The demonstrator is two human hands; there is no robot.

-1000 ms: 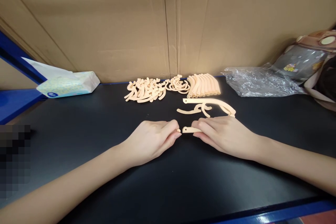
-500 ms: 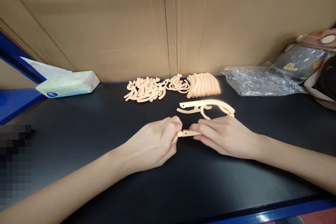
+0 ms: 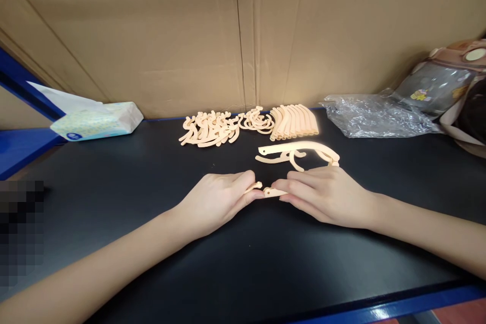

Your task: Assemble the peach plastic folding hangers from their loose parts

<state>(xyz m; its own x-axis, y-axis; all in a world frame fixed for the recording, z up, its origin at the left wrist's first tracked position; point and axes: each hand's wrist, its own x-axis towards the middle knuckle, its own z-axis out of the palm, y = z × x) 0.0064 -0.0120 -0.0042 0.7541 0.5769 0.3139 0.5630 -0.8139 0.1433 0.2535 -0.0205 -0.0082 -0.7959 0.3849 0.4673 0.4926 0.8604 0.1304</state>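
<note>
Between the thumb and fingers of my left hand (image 3: 220, 197) is a small curved beige plastic piece (image 3: 255, 187), its knobbed tip sticking out to the right. My right hand (image 3: 326, 193) is closed on a beige plastic hanger arm (image 3: 274, 192) whose holed end points left. The two ends are very near each other; I cannot tell if they touch. Most of each part is hidden by the fingers. Just beyond my right hand lies a partly joined folding hanger (image 3: 299, 149), with a long arm and curved pieces.
On the black table (image 3: 182, 278) are a pile of short curved beige pieces (image 3: 210, 129), a smaller heap of hooks (image 3: 258, 120) and a row of long hanger arms (image 3: 294, 121). A tissue pack (image 3: 98, 121) stands left; clear plastic bag (image 3: 379, 116) and bottle (image 3: 436, 83) sit right.
My left hand has turned and its fingers have shifted on the small curved piece, whose knobbed tip now points up and right. My right hand has barely moved.
</note>
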